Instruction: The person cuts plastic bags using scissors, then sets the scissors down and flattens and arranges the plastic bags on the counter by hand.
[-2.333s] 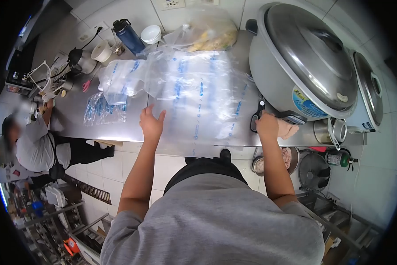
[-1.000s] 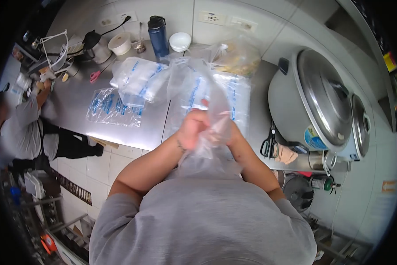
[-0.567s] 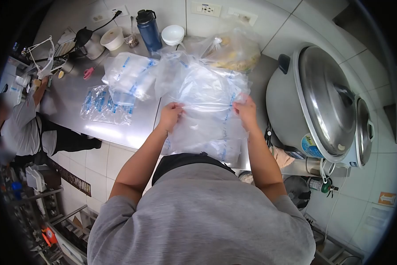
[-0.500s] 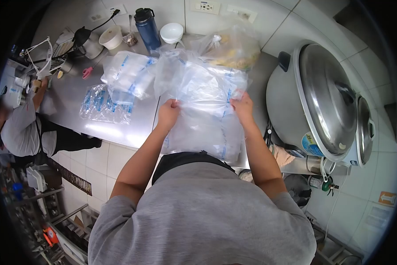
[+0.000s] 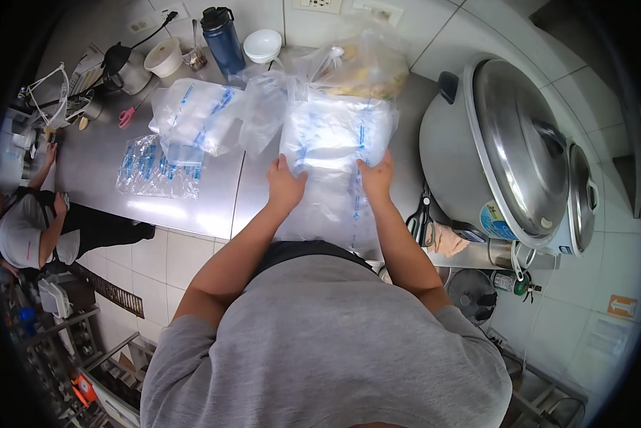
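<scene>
A stack of clear plastic bags [image 5: 338, 132] with blue print lies on the steel counter in front of me. My left hand [image 5: 286, 184] grips its left side, thumb on top and fingers mostly hidden at the edge. On the opposite side my right hand [image 5: 377, 177] holds it the same way. The near part of the plastic hangs toward my waist. To the left, a second pile of printed bags [image 5: 196, 118] lies beside a crinkled clear packet [image 5: 156, 167]. A loose, crumpled clear bag [image 5: 263, 118] sits between the two piles.
A large lidded cooker [image 5: 463, 143] stands at the right, with black-handled scissors [image 5: 423, 221] by its base. Behind are a tied bag with yellowish contents [image 5: 367, 68], a blue bottle [image 5: 223, 46] and white bowls [image 5: 262, 46]. Another person [image 5: 32, 228] stands at the far left.
My hands have shifted from pinching the upper plastic to gripping both sides of the stack. The top of the stack now lies flatter and folded. The view has shifted slightly.
</scene>
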`<state>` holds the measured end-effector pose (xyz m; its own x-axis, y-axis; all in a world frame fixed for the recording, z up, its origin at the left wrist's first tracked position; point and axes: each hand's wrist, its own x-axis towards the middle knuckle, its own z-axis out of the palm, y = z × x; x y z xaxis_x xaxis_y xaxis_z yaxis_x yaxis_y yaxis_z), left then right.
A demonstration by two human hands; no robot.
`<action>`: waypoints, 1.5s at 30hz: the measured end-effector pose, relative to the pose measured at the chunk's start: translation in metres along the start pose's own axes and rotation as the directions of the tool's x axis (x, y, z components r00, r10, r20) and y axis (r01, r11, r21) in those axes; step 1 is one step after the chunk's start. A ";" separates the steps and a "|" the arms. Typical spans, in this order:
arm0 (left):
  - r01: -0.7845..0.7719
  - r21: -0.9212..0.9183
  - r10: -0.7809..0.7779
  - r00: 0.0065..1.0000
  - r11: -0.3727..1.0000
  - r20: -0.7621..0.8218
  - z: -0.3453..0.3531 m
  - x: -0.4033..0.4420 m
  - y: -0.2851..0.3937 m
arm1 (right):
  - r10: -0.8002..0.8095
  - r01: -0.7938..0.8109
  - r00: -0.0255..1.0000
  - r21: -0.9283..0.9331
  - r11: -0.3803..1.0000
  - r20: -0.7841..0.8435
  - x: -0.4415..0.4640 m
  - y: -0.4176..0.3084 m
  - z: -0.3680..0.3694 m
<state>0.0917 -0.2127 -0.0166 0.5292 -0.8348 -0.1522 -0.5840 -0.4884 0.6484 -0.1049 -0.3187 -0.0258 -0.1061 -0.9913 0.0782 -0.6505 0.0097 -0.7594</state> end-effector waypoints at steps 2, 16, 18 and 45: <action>0.043 -0.085 -0.041 0.999 0.995 0.029 -0.015 -0.001 0.012 | 0.023 -0.026 0.999 0.063 0.998 0.041 0.006 0.002 -0.005; 0.061 -0.668 -0.253 0.948 0.741 -0.194 -0.070 0.094 -0.039 | -0.366 0.356 0.916 0.088 0.930 0.163 -0.030 -0.054 -0.025; 0.039 -0.854 -0.250 0.962 0.519 -0.108 -0.087 0.095 -0.018 | -0.414 0.409 0.903 0.065 0.910 0.117 -0.042 -0.074 -0.025; -0.359 -0.209 0.279 0.901 0.910 -0.331 -0.143 0.038 -0.015 | -0.306 -0.260 0.590 0.535 0.803 0.747 0.048 -0.159 -0.153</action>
<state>0.2087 -0.2009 0.0752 0.5173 -0.8050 0.2906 -0.5928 -0.0920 0.8001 -0.1221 -0.3473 0.1976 0.6985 -0.6861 -0.2036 -0.0924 0.1956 -0.9763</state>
